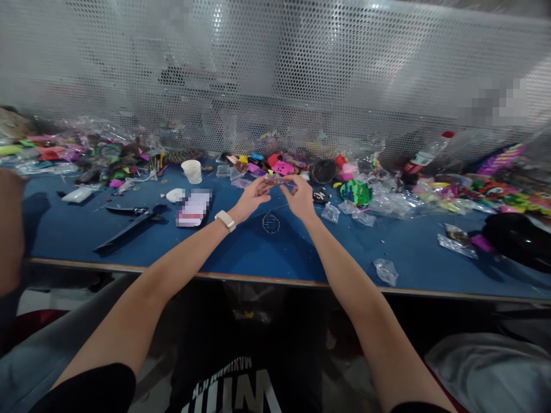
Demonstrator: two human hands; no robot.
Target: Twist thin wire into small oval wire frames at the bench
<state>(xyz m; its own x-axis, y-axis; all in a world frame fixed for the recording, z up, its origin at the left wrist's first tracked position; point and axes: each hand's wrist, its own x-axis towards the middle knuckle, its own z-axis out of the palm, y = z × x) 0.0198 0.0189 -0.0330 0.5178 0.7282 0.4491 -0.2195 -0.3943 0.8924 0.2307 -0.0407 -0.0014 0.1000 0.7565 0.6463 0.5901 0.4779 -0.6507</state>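
Observation:
My left hand (253, 198), with a pale band on its wrist, and my right hand (300, 198) meet over the blue table. Between their fingertips is a small clear plastic bag (272, 179) with something brownish inside, too small to make out. Both hands pinch it, one at either end. Just below them on the tabletop lies a thin pale oval outline (271, 222) with lines across it; whether it is drawn or a fine chain I cannot tell. Right of my right hand are a black item with white lettering (321, 196) and a crumpled clear bag (330, 213).
Left stand a phone (193, 207), black scissors (129, 211) and a white cup (191, 171). Colourful pieces (282, 166) line the perforated metal panel (275, 74). A red-capped bottle (428, 154) leans at right. Another person's arm (11, 229) shows at the left edge.

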